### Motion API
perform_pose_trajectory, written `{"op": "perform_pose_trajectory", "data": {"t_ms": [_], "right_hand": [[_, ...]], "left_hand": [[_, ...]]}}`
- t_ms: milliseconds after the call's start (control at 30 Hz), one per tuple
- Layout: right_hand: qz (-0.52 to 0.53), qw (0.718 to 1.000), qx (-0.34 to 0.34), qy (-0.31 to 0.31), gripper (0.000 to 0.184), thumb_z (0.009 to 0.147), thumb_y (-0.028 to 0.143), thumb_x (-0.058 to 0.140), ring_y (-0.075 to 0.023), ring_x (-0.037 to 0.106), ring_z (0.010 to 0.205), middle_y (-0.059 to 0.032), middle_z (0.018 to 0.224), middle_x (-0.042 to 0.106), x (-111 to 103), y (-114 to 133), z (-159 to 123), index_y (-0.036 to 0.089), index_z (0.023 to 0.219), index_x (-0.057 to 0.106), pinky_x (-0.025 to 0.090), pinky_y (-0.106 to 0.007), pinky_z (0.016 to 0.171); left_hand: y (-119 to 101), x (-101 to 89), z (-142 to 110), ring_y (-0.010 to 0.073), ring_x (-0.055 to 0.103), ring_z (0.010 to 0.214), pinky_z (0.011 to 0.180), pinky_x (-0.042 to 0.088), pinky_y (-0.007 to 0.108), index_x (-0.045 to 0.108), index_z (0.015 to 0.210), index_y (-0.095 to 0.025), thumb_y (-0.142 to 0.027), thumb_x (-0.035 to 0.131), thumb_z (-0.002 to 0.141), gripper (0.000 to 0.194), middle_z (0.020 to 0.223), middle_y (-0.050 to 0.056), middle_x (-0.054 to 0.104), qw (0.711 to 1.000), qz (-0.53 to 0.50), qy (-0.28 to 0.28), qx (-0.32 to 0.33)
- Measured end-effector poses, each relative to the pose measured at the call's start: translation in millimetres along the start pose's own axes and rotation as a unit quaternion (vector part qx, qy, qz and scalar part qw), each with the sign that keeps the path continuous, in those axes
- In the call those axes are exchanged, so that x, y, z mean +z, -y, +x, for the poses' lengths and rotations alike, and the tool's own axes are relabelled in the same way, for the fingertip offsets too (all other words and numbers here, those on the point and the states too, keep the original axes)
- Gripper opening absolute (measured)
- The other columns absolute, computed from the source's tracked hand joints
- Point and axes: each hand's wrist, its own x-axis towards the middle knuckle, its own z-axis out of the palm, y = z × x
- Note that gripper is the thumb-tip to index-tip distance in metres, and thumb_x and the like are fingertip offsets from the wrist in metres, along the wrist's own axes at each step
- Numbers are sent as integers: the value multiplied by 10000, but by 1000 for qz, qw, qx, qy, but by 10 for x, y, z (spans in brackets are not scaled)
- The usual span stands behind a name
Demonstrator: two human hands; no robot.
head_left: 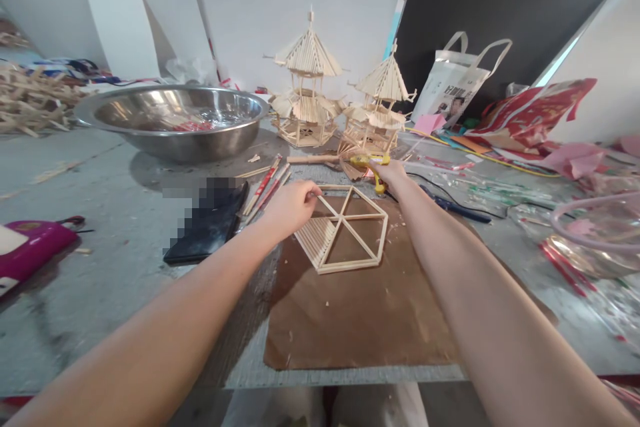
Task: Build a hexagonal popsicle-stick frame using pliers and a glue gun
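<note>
A hexagonal frame of pale wooden sticks (pixel 353 245) lies on a brown mat (pixel 360 327), with spokes meeting in the middle. Its lower-left segment is filled with sticks laid side by side. At the frame's upper-left corner, my left hand (pixel 297 203) is closed in a pinch, covering that corner. My right hand (pixel 393 177) grips a yellow glue gun (pixel 370 160) just beyond the frame's far edge; its nozzle points left. The glue gun's tip is close to a brown, fan-like object (pixel 353 163).
Two stick pagodas (pixel 311 60) stand at the back. A steel basin (pixel 175 123) is behind left, with a dark, partly blurred slab (pixel 205 230) and chopstick packets (pixel 264 183) nearer. A black cord (pixel 450 195), plastic wrappers and a white bag (pixel 445 83) lie right.
</note>
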Motion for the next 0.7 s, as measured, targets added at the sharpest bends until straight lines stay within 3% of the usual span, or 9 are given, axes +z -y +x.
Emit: {"op": "perform_pose_trajectory", "data": {"t_ms": [133, 233, 333, 467, 567, 700], "right_hand": [[-102, 991, -2, -90, 209, 637, 344, 654, -241, 591, 861, -133, 782, 642, -117, 41, -42, 150, 691, 599, 424, -257, 606], [-135, 985, -36, -101, 154, 658, 293, 630, -255, 553, 954, -136, 891, 637, -147, 147, -229, 147, 706, 620, 419, -271, 663], [-128, 986, -106, -29, 153, 695, 288, 587, -161, 589, 751, -32, 765, 647, -107, 216, -570, 176, 781, 645, 423, -235, 617], [-3, 971, -188, 150, 202, 699, 295, 570, -81, 523, 526, 15, 645, 622, -19, 189, -1087, 182, 850, 642, 424, -207, 523], [43, 963, -213, 162, 222, 684, 297, 590, -98, 567, 623, -6, 772, 661, 15, 144, -1346, 189, 870, 646, 449, -229, 587], [45, 953, -257, 151, 205, 721, 326, 568, -140, 600, 778, -16, 835, 679, 6, 116, -1488, 206, 857, 663, 451, -274, 725]], "left_hand": [[-18, 1, 4, 103, 500, 588, 579, 393, 232, 611, 854, -154, -193, 499, 706, 190, 741, 21, 594, 991, -127, 10, -49], [-63, -15, -1, 32, 373, 413, 418, 295, 193, 561, 954, -142, -193, 507, 728, 238, 750, 10, 579, 939, -323, 39, -112], [-108, -25, -13, 11, 337, 369, 370, 244, 180, 512, 1031, -146, -153, 496, 739, 293, 773, 12, 585, 889, -441, 48, -117], [-158, 4, -45, 9, 353, 370, 357, 265, 174, 489, 1081, -159, -179, 520, 742, 341, 806, 18, 611, 873, -474, 66, -91], [-209, 40, -84, 6, 359, 380, 355, 275, 170, 481, 1120, -165, -214, 545, 733, 395, 856, 34, 623, 864, -488, 93, -76], [-297, 66, -138, 11, 392, 386, 354, 286, 174, 478, 1165, -167, -210, 565, 704, 470, 845, 31, 622, 848, -510, 124, -68]]}}
